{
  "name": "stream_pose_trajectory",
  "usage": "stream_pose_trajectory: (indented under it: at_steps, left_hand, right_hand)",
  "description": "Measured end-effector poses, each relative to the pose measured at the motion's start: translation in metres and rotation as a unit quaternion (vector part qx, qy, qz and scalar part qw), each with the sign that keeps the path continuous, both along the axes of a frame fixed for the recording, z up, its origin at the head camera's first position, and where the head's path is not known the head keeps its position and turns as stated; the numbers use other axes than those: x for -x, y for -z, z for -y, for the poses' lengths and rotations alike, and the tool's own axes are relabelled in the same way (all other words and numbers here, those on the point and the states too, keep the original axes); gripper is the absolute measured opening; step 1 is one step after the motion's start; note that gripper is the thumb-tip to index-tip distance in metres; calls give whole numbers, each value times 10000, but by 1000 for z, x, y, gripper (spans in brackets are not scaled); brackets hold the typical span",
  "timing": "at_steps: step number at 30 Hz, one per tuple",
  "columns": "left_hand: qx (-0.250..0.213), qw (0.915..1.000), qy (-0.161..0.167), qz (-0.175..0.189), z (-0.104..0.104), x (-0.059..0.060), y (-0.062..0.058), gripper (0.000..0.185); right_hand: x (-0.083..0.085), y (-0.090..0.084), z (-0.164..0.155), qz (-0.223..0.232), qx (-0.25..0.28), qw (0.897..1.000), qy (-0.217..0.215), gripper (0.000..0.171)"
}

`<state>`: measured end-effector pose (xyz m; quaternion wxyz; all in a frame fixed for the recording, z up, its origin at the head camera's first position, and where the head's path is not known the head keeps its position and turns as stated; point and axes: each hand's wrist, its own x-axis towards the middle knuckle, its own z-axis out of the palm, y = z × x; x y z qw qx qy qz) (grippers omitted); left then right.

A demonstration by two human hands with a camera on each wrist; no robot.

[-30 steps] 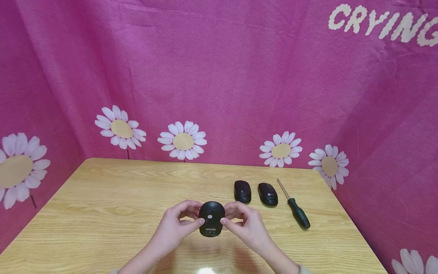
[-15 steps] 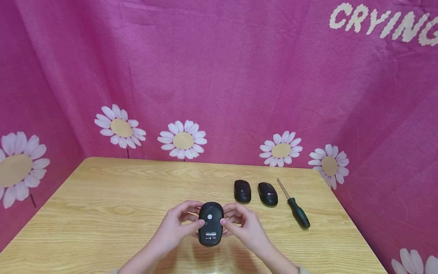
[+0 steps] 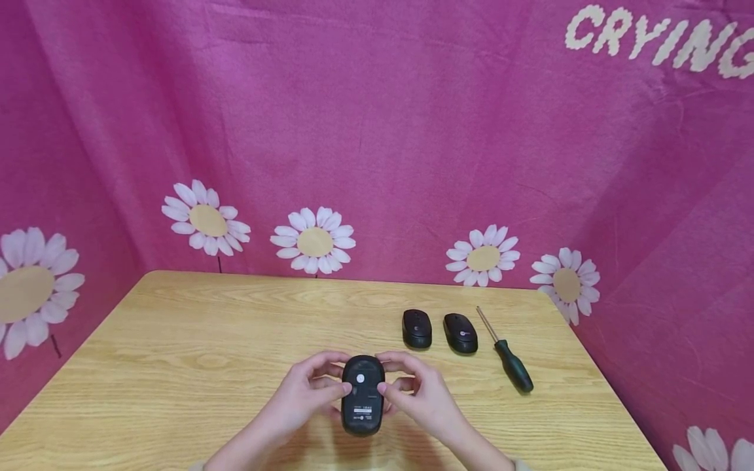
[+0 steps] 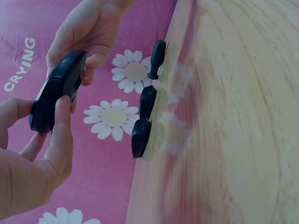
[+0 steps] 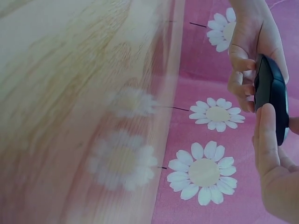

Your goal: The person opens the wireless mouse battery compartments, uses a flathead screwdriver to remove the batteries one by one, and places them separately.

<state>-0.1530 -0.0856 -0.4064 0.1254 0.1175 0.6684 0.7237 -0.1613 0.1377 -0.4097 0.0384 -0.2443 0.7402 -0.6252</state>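
With fingers of left hand (image 3: 310, 390) and right hand (image 3: 421, 394), pinches black oval plastic mouse (image 3: 362, 395) by opposite edges above tan wood-grain table (image 3: 224, 366). Apparently inspects labelled underside (image 3: 362, 416); next, likely needs steady grip.

1. Black mouse (image 3: 417, 329) on the desk (image 3: 235, 327), beyond the hands (image 3: 299, 396) (image 3: 427, 396), slightly right.
2. Second black mouse (image 3: 461, 334), just right of that.
3. Green-handled screwdriver (image 3: 509, 360), farther right of the hands, tip pointing away.
4. Pink cloth (image 3: 377, 131) beyond hands and desk, with white flowers (image 3: 314, 242) and, high right, lettering "CRYING" (image 3: 660, 40).
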Motion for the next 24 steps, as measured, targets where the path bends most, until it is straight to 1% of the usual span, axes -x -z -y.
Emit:
stream_pose_trajectory:
  at_steps: [4, 9, 15, 24]
  left_hand:
    - [-66, 9999, 77, 134, -1, 0, 3, 48]
    - [-75, 9994, 162, 298, -1, 0, 5, 48]
    - [-68, 9991, 201, 380, -2, -1, 8, 48]
    - [-99, 9990, 190, 396, -2, -2, 9, 48]
  right_hand:
    - [-1, -2, -1, 73, -198, 9997, -113, 44]
    - [1, -3, -2, 218, -519, 9982, -214, 45]
    - [2, -4, -1, 58, -892, 9958, -220, 46]
    - [3, -8, -1, -88, -1157, 9932, -116, 45]
